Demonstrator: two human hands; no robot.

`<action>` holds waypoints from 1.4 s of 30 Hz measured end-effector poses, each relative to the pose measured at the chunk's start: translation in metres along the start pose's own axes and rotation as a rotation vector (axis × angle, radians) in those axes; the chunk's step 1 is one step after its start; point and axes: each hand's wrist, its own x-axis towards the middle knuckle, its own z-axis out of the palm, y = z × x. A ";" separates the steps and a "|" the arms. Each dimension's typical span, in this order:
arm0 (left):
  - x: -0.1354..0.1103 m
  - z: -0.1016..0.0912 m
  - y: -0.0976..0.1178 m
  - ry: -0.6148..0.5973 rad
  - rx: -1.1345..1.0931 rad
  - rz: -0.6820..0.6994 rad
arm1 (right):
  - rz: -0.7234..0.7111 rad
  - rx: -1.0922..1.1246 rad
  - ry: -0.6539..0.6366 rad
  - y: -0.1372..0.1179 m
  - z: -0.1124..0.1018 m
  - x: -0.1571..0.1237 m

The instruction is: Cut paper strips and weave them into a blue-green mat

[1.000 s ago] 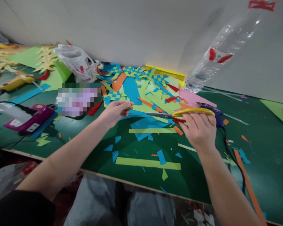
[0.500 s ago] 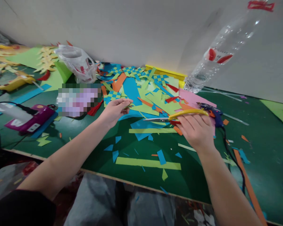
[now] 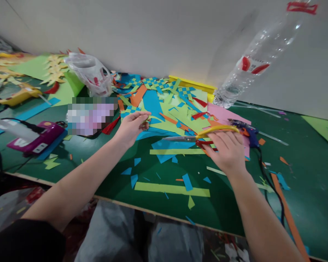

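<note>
My left hand (image 3: 132, 128) is pinched, and a thin light-green paper strip (image 3: 156, 118) curves out from its fingertips to the right. My right hand (image 3: 226, 151) grips a pair of scissors (image 3: 184, 138) with yellow and red handles. The blades point left toward my left hand, apart from the strip, and look nearly closed. Beneath them lies blue paper (image 3: 166, 157) and a green paper strip (image 3: 177, 151). Nearer to me, another green strip (image 3: 164, 188) lies among small blue scraps.
Woven blue-green paper pieces (image 3: 155, 83) and offcuts pile up at the back. A clear plastic bottle (image 3: 251, 62) stands behind my right hand, a glue gun (image 3: 247, 134) beside it. On the left are a purple power strip (image 3: 39, 136), a plastic bag (image 3: 90, 74) and a yellow glue gun (image 3: 19, 95).
My left hand has shifted slightly left, and the green strip in its fingers now shows more clearly. The scissors have moved slightly left, with their red handle lower.
</note>
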 end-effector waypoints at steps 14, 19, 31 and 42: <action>-0.006 0.003 -0.005 -0.269 0.750 0.107 | 0.622 0.053 0.022 0.006 0.010 0.000; -0.008 0.002 -0.003 -0.343 1.010 0.174 | 0.737 -0.038 -0.250 0.007 0.011 -0.002; -0.011 0.004 -0.015 -0.540 1.284 0.521 | 0.724 -0.130 -0.415 0.011 0.014 -0.006; -0.013 0.003 -0.016 -0.678 1.462 0.630 | 0.677 -0.158 -0.484 0.013 0.013 -0.012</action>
